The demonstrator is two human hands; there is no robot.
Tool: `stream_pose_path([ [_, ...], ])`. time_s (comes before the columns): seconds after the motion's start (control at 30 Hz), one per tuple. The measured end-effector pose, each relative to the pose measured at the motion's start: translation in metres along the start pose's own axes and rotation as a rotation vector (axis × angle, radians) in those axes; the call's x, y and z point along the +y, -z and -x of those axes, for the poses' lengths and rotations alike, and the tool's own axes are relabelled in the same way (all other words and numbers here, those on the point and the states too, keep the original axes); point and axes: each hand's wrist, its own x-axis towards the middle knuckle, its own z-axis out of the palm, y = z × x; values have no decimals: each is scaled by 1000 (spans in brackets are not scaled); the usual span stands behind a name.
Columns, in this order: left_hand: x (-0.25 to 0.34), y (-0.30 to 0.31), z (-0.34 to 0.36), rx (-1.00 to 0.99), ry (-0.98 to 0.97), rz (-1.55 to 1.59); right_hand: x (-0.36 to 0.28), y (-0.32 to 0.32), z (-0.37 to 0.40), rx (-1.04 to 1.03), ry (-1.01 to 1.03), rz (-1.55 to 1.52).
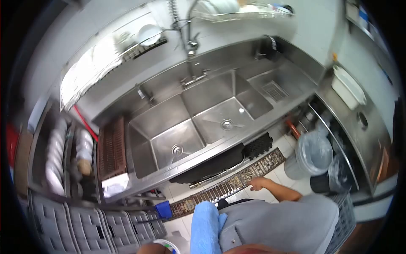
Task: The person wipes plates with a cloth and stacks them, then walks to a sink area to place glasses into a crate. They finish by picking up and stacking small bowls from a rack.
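My right hand [258, 183] hangs at my side, above the floor drain grate [211, 192] in front of the sink. Its fingers look loosely curled in, and I see nothing in them. At the bottom edge only a bit of bare skin shows on my left side; my left hand itself is out of sight. A light blue towel [204, 228] lies over my shoulder, against my grey shirt [270, 222]. Before me stands a steel double sink [146, 127], with faucets along its back edge. Both basins show bare bottoms with round drains.
A brown rack [112, 148] sits left of the basins, near stacked white dishes [56, 158]. Grey crates [86, 224] stand lower left, by a blue dustpan-like piece [163, 209]. A lined trash bin [294, 167] is right, below a counter holding a white tub [347, 86].
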Motion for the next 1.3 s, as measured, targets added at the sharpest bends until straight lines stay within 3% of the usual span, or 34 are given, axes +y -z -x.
stream_pose_path([
  [0.07, -11, -3, 8, -236, 117, -103, 11, -4, -12, 86, 34, -43],
  [0.17, -19, -37, 53, -683, 584, -132, 19, 1, -11, 215, 94, -95],
  [0.23, -32, -71, 106, -642, 923, 64, 2, 14, -7, 169, -77, -194],
  [0.3, -22, -94, 147, -717, 1209, 160, 11, 6, -16, 133, -44, -72],
  [0.33, -10, -97, 171, -804, 1202, 146, 19, 4, -12, 120, -26, -109],
  [0.37, 1, -103, 182, -857, 1346, 193, 23, 4, -14, 108, -15, -151],
  [0.5, 35, -116, 222, -1008, 1421, 201, 19, 46, -2, 45, -50, -243],
  [0.63, 68, -135, 245, -1155, 1487, 202, 72, 70, -13, 52, -42, -133],
  [0.77, 97, -162, 256, -1178, 1479, 124, 122, 85, -16, 66, -54, -49],
  [0.97, 126, -200, 261, -1279, 1505, 106, 167, 96, -23, 109, 132, 3],
  [1.0, 129, -205, 262, -1296, 1544, 84, 151, 118, -11, 22, 115, -6],
  [1.03, 133, -210, 260, -1336, 1508, 126, 152, 121, -10, 46, 85, -49],
  [1.1, 134, -221, 256, -1362, 1431, 63, 155, 119, -12, 170, 251, -48],
  [1.13, 134, -226, 259, -1405, 1384, 124, 156, 122, -12, 206, 206, -94],
  [1.23, 134, -235, 269, -1407, 1403, 66, 146, 138, -12, 189, 278, -144],
  [1.3, 132, -242, 272, -1379, 1544, 56, 135, 156, -8, 171, 351, -186],
])
